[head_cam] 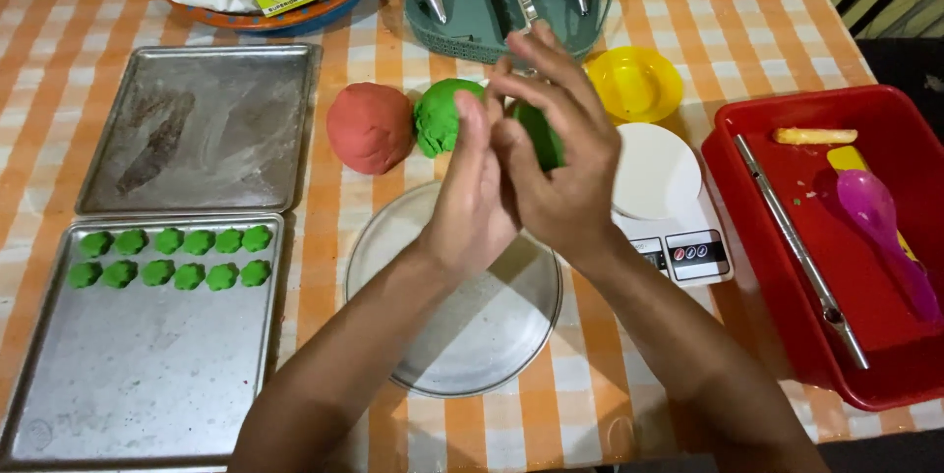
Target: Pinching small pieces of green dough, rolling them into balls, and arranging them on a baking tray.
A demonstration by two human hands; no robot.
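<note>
My left hand (470, 200) and my right hand (559, 153) are pressed together palm to palm around a small piece of green dough (542, 136), held above a round metal plate (472, 340). Just behind my hands lie a larger lump of green dough (439, 117) and a red dough ball (369, 127) on the checked tablecloth. To the left, a metal baking tray (138, 384) carries two rows of small green dough shapes (173, 257).
An empty floured tray (202, 129) lies at the back left. A white kitchen scale (671, 193) and a yellow bowl (635, 83) sit to the right. A red bin (757, 129) holds a purple spoon (878, 227) and a metal rod (801, 255). A teal basket (590, 26) holds metal nozzles.
</note>
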